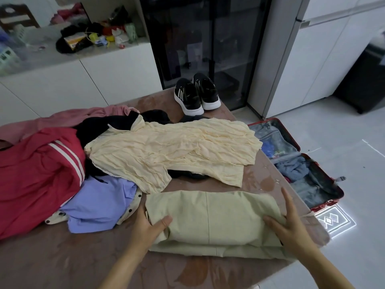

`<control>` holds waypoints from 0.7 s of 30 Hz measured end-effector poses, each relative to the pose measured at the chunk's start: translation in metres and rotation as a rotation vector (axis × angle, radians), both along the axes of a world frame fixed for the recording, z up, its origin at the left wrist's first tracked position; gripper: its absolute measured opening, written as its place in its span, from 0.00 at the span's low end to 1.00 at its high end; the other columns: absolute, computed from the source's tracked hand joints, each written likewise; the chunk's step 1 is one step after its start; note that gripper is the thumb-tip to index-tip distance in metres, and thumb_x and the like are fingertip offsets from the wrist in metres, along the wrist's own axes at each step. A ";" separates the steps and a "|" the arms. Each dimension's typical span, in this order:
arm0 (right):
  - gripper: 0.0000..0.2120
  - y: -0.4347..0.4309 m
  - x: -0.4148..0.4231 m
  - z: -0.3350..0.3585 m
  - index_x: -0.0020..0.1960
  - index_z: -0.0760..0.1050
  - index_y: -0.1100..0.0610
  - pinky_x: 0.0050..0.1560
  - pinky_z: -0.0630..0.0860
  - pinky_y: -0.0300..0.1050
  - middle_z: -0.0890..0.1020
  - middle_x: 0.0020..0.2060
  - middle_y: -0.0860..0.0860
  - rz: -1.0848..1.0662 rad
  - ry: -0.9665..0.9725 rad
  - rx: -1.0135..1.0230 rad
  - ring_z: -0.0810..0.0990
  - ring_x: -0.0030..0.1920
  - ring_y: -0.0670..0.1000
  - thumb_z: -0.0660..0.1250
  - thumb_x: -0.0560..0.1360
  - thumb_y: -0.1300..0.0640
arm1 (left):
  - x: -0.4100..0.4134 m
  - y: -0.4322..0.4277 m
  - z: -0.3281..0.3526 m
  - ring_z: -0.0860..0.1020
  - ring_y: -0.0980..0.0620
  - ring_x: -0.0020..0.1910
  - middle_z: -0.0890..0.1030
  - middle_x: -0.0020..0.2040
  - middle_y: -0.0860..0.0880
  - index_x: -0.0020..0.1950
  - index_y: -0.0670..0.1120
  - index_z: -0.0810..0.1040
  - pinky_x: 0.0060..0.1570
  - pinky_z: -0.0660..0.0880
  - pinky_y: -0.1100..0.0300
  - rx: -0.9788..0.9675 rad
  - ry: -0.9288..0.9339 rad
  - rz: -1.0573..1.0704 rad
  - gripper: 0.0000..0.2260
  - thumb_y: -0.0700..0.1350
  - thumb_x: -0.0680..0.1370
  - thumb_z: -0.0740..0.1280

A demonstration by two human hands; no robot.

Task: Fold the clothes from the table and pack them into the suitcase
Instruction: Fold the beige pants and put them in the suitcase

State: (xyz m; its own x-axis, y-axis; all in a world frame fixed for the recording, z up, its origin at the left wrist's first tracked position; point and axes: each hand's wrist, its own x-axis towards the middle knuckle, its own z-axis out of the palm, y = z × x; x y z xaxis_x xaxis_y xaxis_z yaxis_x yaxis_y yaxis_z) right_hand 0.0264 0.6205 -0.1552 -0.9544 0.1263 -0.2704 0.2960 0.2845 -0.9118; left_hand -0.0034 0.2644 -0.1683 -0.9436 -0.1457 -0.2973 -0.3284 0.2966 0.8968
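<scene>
Folded green garment (208, 215) on desk (62, 263) — left hand (145, 226) fingers (140, 213) straight along its edge, thumb on top; right hand (289, 228) fingers (288, 203) spread wide on other end. Open suitcase (318, 188) further right.

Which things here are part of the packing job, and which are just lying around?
Job: folded green garment, cream top, red jacket, lilac shirt, pink garment, black garment, suitcase.
Lying about: black sneakers, clutter on the counter.
</scene>
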 end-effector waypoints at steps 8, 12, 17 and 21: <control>0.39 0.010 -0.001 -0.027 0.46 0.76 0.26 0.49 0.69 0.29 0.80 0.51 0.53 0.166 0.070 0.216 0.78 0.51 0.48 0.58 0.75 0.74 | 0.021 0.011 0.001 0.71 0.68 0.63 0.74 0.61 0.70 0.58 0.75 0.71 0.62 0.66 0.73 -0.202 0.181 -0.306 0.26 0.43 0.73 0.64; 0.27 0.020 -0.006 -0.023 0.48 0.82 0.37 0.55 0.72 0.40 0.81 0.50 0.51 0.145 0.027 0.115 0.78 0.48 0.50 0.60 0.76 0.70 | 0.009 0.031 0.002 0.75 0.68 0.57 0.79 0.54 0.68 0.52 0.72 0.76 0.57 0.69 0.74 -0.176 0.121 -0.262 0.22 0.42 0.73 0.63; 0.23 0.033 -0.013 -0.018 0.61 0.76 0.44 0.52 0.72 0.29 0.75 0.60 0.39 0.210 -0.124 -0.185 0.74 0.55 0.33 0.73 0.71 0.61 | 0.005 0.064 0.001 0.75 0.64 0.57 0.80 0.54 0.60 0.53 0.62 0.79 0.50 0.70 0.77 -0.046 0.017 -0.145 0.21 0.34 0.75 0.66; 0.25 0.055 -0.020 -0.018 0.58 0.79 0.44 0.62 0.73 0.41 0.74 0.64 0.39 0.176 -0.141 -0.453 0.74 0.61 0.40 0.69 0.71 0.71 | -0.002 0.106 0.004 0.77 0.69 0.49 0.82 0.46 0.64 0.52 0.57 0.76 0.42 0.73 0.76 0.000 -0.035 -0.085 0.23 0.27 0.74 0.64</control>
State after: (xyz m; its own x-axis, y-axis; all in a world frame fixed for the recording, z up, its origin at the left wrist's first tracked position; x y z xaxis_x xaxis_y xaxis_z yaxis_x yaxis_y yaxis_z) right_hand 0.0060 0.6758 -0.1727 -0.9009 -0.1927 -0.3889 0.4085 -0.0738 -0.9098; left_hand -0.0059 0.3708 -0.1645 -0.9416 -0.0660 -0.3301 -0.3331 0.3246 0.8853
